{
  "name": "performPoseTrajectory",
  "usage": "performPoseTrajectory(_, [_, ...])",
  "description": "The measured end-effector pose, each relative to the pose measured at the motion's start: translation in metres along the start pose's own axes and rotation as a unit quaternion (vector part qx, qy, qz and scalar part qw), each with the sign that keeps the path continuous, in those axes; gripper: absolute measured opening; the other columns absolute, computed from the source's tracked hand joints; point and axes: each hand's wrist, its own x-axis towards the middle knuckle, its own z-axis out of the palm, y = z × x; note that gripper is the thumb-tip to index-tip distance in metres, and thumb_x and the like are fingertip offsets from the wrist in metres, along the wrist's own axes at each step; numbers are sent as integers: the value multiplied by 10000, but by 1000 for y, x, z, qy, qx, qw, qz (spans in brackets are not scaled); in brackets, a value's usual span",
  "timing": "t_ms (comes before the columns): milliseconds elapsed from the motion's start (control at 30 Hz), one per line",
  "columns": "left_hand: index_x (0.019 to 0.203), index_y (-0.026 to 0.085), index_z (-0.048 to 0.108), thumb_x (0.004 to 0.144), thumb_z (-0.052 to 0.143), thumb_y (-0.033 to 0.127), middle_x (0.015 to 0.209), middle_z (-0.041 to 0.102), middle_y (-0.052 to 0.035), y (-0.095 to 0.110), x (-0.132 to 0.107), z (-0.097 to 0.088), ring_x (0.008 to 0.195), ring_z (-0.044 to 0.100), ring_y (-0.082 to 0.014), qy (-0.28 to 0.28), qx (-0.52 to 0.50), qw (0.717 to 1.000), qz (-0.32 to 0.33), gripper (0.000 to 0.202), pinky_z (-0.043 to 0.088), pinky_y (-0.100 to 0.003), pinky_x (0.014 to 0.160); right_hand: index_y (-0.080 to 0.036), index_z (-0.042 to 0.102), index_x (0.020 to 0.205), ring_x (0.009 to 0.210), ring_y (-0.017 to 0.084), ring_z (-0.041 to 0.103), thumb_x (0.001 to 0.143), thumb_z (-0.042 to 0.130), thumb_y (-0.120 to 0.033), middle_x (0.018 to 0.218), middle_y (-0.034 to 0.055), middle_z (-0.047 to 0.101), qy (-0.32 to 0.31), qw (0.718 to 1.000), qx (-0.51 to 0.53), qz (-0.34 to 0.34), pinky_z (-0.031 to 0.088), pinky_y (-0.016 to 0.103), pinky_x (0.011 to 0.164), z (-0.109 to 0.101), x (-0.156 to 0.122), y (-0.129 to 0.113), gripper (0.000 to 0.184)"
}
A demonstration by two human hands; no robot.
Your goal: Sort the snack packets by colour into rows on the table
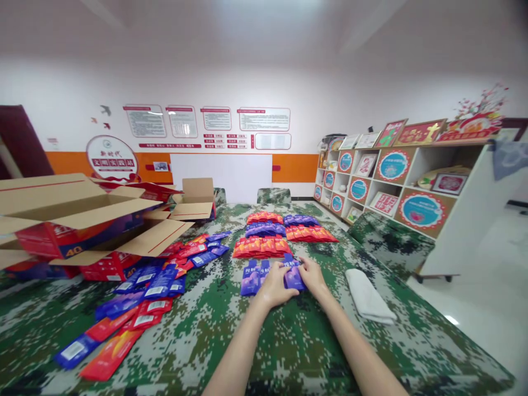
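Observation:
A purple packet (pixel 292 278) lies on the camouflage cloth between my two hands. My left hand (pixel 274 287) grips its left edge, with thumb and fingers bent around it. On the other edge, my right hand (pixel 312 276) pinches the same packet. Just left of it, purple packets (pixel 249 279) lie side by side, partly hidden by my left hand. Beyond my hands are overlapping rows: red packets (pixel 261 247) nearest, then purple packets (pixel 264 229) and more red ones (pixel 264 217). Another red row (pixel 310 234) and a purple row (pixel 301 220) lie to the right.
Loose red and blue packets (pixel 160 282) are heaped at left. Open cardboard boxes (pixel 78 220) stand behind them, with a smaller box (pixel 193 210) farther back. A folded white towel (pixel 369 296) lies at right. Chairs and a shelf unit (pixel 447 250) stand beyond the table.

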Motion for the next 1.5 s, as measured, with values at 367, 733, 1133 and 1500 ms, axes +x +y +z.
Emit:
performPoseTrajectory(367, [1093, 275, 560, 620, 696, 427, 1105, 495, -35, 12, -8, 5, 1030, 398, -256, -12, 162, 987, 19, 515, 336, -404, 865, -113, 630, 1054, 885, 184, 609, 742, 391, -143, 949, 92, 674, -46, 997, -65, 7, 433, 268, 813, 11, -6, 13, 394])
performPoseTrajectory(733, [1152, 250, 501, 674, 648, 412, 1216, 461, -59, 19, -12, 4, 1123, 393, -260, -32, 195, 980, 38, 526, 301, -433, 946, -115, 583, 1116, 1029, 211, 544, 838, 339, -182, 1076, 151, 600, 8, 982, -154, -110, 404, 342, 912, 2, -10, 14, 377])
performPoseTrajectory(1133, [1324, 191, 331, 833, 458, 336, 1362, 389, -80, 12, -35, 5, 1276, 298, -208, -81, 179, 973, 121, 528, 99, -374, 1095, -172, 408, 1310, 1299, 175, 268, 886, 288, -286, 1378, 58, 374, -163, 963, -74, -203, 231, 405, 1081, 22, -4, 31, 455])
performPoseTrajectory(1500, [1316, 155, 333, 859, 397, 386, 1336, 420, -90, 10, -35, -4, 1258, 326, -194, -90, 185, 970, 127, 516, 134, -349, 1088, -214, 418, 1307, 1294, 176, 280, 875, 290, -331, 1365, 14, 395, -162, 960, -102, -204, 268, 387, 1073, 32, 2, 44, 466])
